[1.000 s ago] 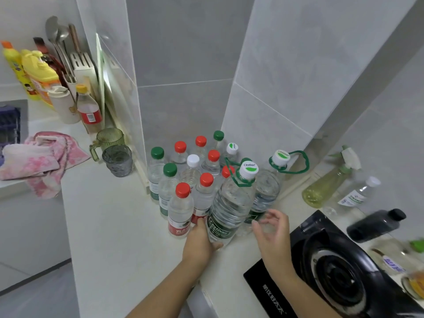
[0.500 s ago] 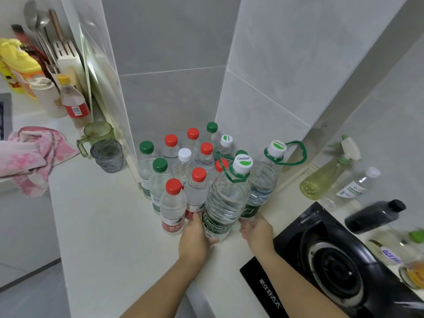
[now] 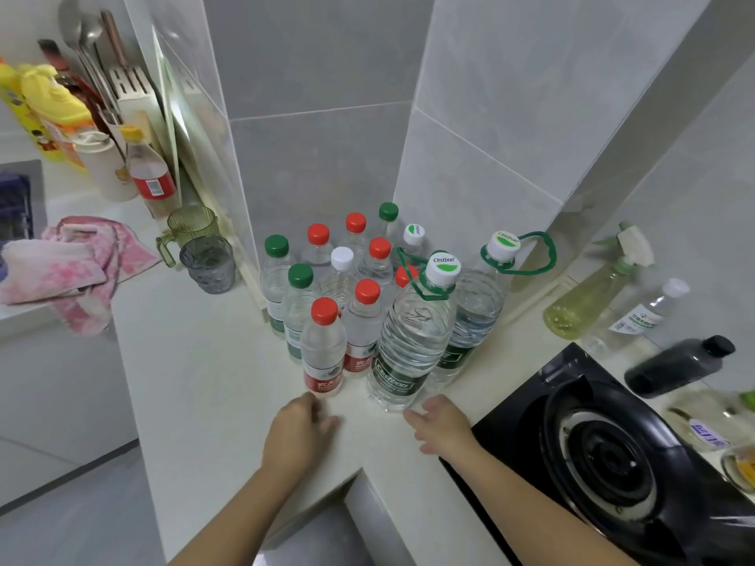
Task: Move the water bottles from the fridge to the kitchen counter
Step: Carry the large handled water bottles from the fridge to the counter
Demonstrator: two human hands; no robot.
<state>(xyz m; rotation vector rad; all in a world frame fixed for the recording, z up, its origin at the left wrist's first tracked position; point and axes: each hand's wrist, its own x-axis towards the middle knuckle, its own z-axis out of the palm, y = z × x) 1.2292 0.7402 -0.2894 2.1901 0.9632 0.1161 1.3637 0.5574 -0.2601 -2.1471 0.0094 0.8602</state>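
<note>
Now about a dozen water bottles (image 3: 367, 304) stand bunched in a corner of the counter (image 3: 196, 361), at twelve o'clock. The left hand (image 3: 298, 430) and right hand (image 3: 443, 426) hover at six o'clock, fingers loose, holding nothing. The fridge is out of view, so how many remain cannot be told.

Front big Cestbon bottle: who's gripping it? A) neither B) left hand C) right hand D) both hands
A: the left hand and right hand are both open over the counter, just in front of the bottle, with no fingers round it.
</note>
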